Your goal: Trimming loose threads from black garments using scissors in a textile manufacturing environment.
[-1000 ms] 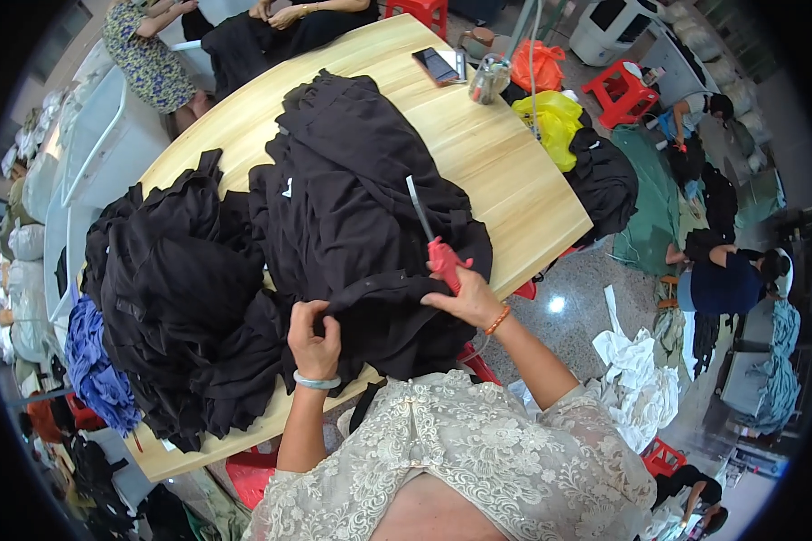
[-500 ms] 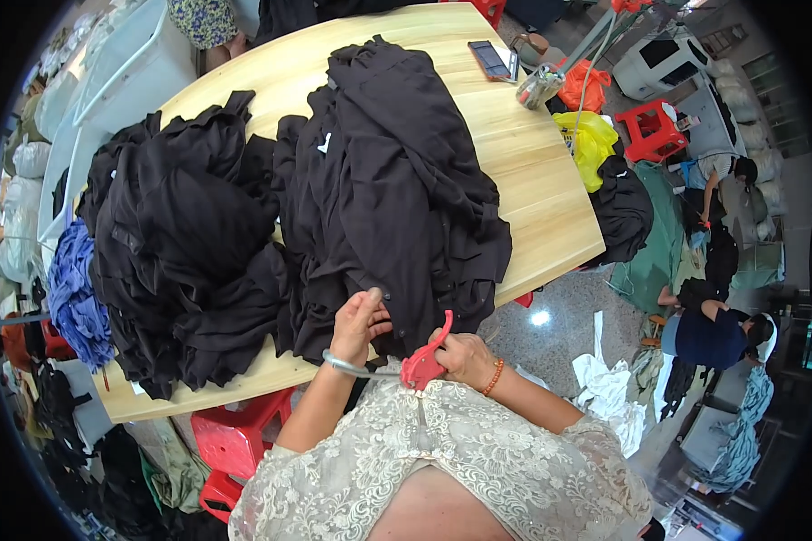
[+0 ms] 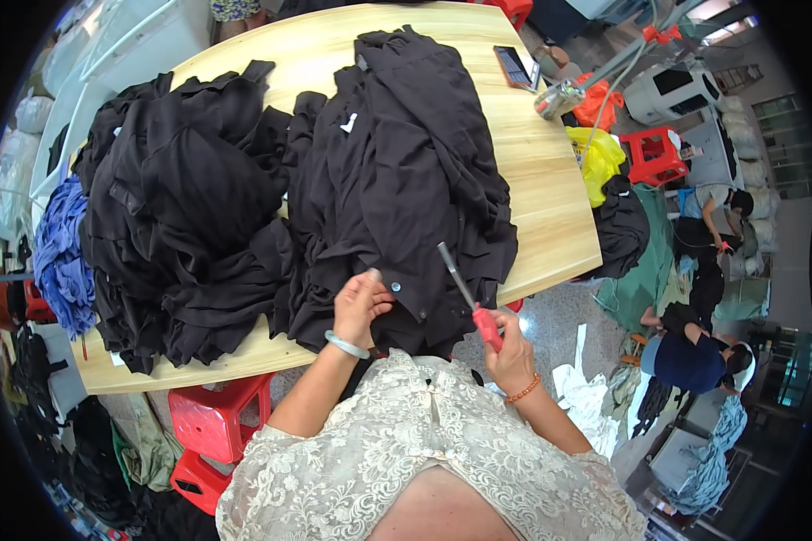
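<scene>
A heap of black garments (image 3: 406,153) lies on the pale wooden table in front of me, with a small white tag showing near its top left. At its near edge my left hand (image 3: 359,311) is closed, thumb against fingers, on a black garment (image 3: 417,311). A shiny round button (image 3: 396,287) shows on the cloth just right of those fingers. My right hand (image 3: 512,359) is wrapped round the red handle of a tool (image 3: 485,326). Its thin grey metal shaft points up and left over the cloth, apart from my left hand. The tool's exact kind is unclear.
Another black garment pile (image 3: 180,171) stands at left, beside blue cloth (image 3: 61,252). A phone-like dark object (image 3: 516,68) and a clear jar (image 3: 559,99) sit at the table's (image 3: 550,189) far right. Red stools (image 3: 215,419) are at lower left. Two people work at right.
My right hand has moved right, away from the left hand, and turned the tool so its shaft points up and forward. The left hand stays at the garment's edge. The view has shifted slightly.
</scene>
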`<action>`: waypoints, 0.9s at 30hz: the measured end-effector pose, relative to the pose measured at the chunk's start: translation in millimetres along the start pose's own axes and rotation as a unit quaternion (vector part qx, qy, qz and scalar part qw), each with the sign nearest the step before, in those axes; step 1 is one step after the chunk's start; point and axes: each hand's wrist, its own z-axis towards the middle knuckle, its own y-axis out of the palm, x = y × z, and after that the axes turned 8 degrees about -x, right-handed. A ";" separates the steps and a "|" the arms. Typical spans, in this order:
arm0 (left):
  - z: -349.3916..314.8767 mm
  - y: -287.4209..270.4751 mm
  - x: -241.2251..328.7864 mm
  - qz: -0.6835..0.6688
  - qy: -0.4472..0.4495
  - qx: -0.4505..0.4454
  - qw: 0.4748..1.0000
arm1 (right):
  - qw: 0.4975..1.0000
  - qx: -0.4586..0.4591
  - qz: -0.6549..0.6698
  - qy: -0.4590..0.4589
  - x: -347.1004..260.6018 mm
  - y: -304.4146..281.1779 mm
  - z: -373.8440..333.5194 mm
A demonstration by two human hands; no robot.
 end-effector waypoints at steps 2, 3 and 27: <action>5.2 -1.5 27.4 0.001 -0.045 0.055 0.997 | 0.999 0.003 -0.013 0.030 -1.6 1.6 -1.2; 11.2 -13.4 31.0 -0.002 -0.046 0.060 0.997 | 0.998 -0.026 -0.001 0.049 -2.8 2.9 -0.1; 13.2 -37.4 33.8 -0.269 0.163 -0.142 0.939 | 0.966 -0.241 -0.089 -0.032 -50.1 -11.5 57.5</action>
